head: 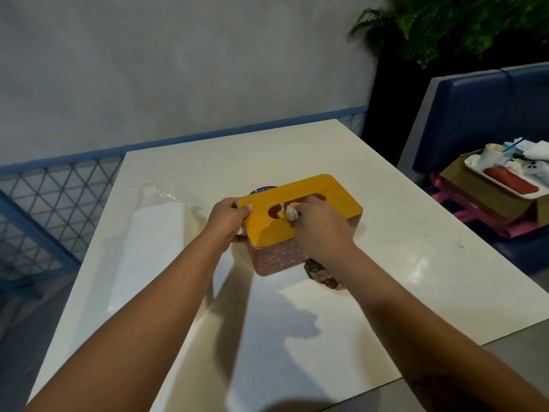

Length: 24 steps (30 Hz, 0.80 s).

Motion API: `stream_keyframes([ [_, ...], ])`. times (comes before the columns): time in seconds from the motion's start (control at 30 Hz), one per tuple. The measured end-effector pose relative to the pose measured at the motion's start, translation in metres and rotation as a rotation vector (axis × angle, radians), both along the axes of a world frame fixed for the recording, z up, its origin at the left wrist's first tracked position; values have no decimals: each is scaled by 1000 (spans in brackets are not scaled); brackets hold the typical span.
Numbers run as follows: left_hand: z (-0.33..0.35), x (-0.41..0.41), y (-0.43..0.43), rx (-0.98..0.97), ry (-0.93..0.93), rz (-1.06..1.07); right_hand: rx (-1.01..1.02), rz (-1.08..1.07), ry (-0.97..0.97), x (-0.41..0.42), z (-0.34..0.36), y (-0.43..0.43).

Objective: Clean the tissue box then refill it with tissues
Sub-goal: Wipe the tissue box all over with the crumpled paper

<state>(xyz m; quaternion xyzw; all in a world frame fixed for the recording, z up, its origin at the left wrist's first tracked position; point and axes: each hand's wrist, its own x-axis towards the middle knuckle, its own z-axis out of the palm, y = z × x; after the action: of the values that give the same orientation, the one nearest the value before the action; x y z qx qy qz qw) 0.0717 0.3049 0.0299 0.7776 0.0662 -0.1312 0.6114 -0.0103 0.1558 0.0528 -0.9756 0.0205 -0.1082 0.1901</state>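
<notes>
This looks like a small eating place, like a café. At the right of the frame is a blue padded bench seat [475, 114]. By it sits a tray [475, 166] with a used paper cup [490, 154] and scraps. A pale worktop [297, 156] fills the middle. A green plant [445, 25] hangs at the upper right.

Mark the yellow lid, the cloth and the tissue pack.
yellow lid [269, 230], head view, bare top in front of the slot.
cloth [290, 214], head view, bunched end at the slot.
tissue pack [148, 248], head view, middle of its wrap.
</notes>
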Motion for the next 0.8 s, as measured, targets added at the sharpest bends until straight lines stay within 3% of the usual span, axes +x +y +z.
stream_keyframes([
  [0.07, 0, -1, -1, 1, -9, 7, -9, 120, 2, -6, 1, 14],
  [0.17, 1, -4, -4, 4, -24, 36, 135, 246, 43, -14, 0, 24],
  [0.37, 0, -8, -7, 135, -123, 86, 782, 318, 337, -28, 2, 2],
  [0.43, -3, -7, -7, 210, -185, 95, 906, 285, 345, -37, 2, -10],
  [0.57, -4, -9, -13, 574, -436, 103, 1085, 154, 208, -49, -4, -41],
  [0.67, 1, -14, -24, 666, -579, 84, 1221, 6, 88, -54, -12, -61],
  [0.8, 8, -20, -32, 716, -685, -132, 1391, -267, -85, -56, -23, -79],
])
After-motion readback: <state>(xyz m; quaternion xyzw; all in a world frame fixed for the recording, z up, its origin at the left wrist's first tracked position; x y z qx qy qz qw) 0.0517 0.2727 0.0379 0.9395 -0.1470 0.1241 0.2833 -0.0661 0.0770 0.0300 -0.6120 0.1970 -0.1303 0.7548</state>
